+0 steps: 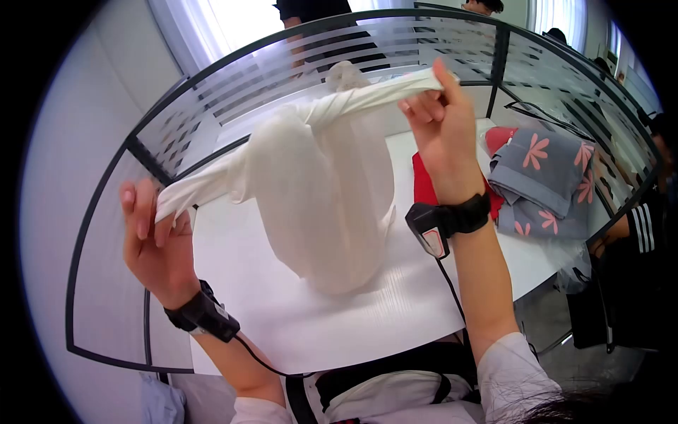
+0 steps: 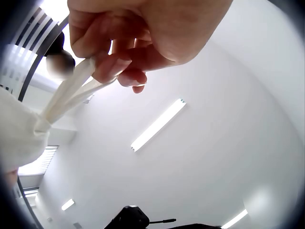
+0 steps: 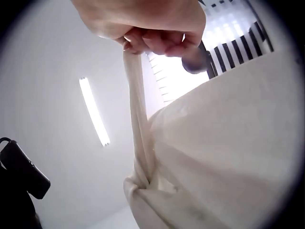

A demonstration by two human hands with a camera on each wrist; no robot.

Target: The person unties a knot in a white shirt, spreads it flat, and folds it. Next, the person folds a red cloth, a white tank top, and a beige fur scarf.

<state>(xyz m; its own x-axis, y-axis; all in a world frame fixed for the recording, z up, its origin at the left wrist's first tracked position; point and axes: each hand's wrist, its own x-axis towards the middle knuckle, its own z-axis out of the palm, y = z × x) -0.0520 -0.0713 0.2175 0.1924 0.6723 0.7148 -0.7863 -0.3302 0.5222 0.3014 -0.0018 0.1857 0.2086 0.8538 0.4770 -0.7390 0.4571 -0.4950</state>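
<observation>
A large off-white cloth (image 1: pixel 321 191) hangs above the white table, gathered into a knot or twist near its top. My left hand (image 1: pixel 159 244) pinches one twisted end at the left; the left wrist view shows that hand (image 2: pixel 143 38) with the narrow cloth end (image 2: pixel 71 93) between thumb and fingers. Higher up on the right, my right hand (image 1: pixel 445 134) pinches the other end, stretched out taut. In the right wrist view the fingers of my right hand (image 3: pixel 152 28) grip the cloth strip (image 3: pixel 136 90), which runs down to the twist.
Folded grey cloths with pink flowers (image 1: pixel 540 173) lie at the table's right, beside a red item (image 1: pixel 422 185). A framed partition (image 1: pixel 212 102) borders the white table (image 1: pixel 233 283). People are beyond it, and a cable (image 1: pixel 450 290) trails from my right wrist.
</observation>
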